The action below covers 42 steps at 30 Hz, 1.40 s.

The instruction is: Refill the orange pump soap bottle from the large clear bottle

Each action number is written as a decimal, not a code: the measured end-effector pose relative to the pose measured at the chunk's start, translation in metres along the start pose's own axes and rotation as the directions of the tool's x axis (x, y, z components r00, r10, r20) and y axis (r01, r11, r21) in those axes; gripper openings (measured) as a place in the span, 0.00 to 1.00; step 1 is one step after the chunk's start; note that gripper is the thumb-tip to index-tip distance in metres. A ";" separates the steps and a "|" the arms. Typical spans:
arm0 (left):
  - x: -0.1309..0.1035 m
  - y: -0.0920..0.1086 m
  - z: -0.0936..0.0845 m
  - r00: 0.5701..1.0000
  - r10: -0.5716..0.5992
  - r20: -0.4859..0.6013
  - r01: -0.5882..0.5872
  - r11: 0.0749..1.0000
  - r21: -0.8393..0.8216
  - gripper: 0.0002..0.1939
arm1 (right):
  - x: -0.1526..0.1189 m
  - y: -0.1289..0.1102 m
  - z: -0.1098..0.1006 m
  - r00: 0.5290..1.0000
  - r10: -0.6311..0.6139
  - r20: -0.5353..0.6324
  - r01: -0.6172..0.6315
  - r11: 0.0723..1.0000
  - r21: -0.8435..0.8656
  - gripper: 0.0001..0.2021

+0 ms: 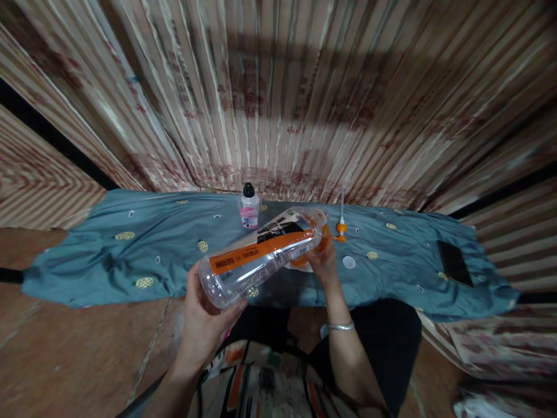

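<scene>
The left hand [200, 325] grips the tilted bottle's [261, 251] base, the right hand [324, 266] an orange item [325, 237] by its neck, probably needing steady alignment.

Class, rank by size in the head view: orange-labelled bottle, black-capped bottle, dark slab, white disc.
1. Orange-labelled bottle
2. Black-capped bottle and dark slab: too alike to rank
3. White disc

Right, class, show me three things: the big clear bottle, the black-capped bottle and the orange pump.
Big clear bottle [261, 250], head view, on its orange label band.
Black-capped bottle [249, 215], head view, on its body.
Orange pump [342, 228], head view, on its orange collar.
</scene>
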<state>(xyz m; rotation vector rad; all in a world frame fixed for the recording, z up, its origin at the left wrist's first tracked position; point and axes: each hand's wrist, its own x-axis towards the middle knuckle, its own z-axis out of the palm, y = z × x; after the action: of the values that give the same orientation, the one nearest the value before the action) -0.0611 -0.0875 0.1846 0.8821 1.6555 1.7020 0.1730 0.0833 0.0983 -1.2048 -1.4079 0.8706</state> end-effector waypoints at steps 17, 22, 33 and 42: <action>0.001 -0.001 -0.002 1.000 -0.018 0.008 0.018 1.000 -0.009 0.50 | 0.001 0.001 -0.002 0.999 -0.036 0.026 0.036 0.999 -0.008 0.37; 0.000 -0.001 -0.001 1.000 -0.003 -0.009 0.004 1.000 0.005 0.50 | 0.002 0.007 -0.002 0.999 -0.046 0.029 0.046 0.999 0.007 0.38; 0.000 -0.001 -0.004 1.000 -0.011 0.017 0.010 1.000 0.025 0.49 | 0.003 0.008 -0.003 1.000 -0.006 0.026 0.007 1.000 -0.017 0.36; -0.001 -0.001 -0.002 1.000 -0.018 -0.003 0.018 1.000 0.015 0.49 | 0.004 0.008 -0.003 0.999 -0.024 0.030 0.024 1.000 0.006 0.38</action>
<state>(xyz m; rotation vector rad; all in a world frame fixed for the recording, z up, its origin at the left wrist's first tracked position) -0.0624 -0.0894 0.1832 0.8693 1.6756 1.6818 0.1776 0.0883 0.0921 -1.1725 -1.4402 0.8795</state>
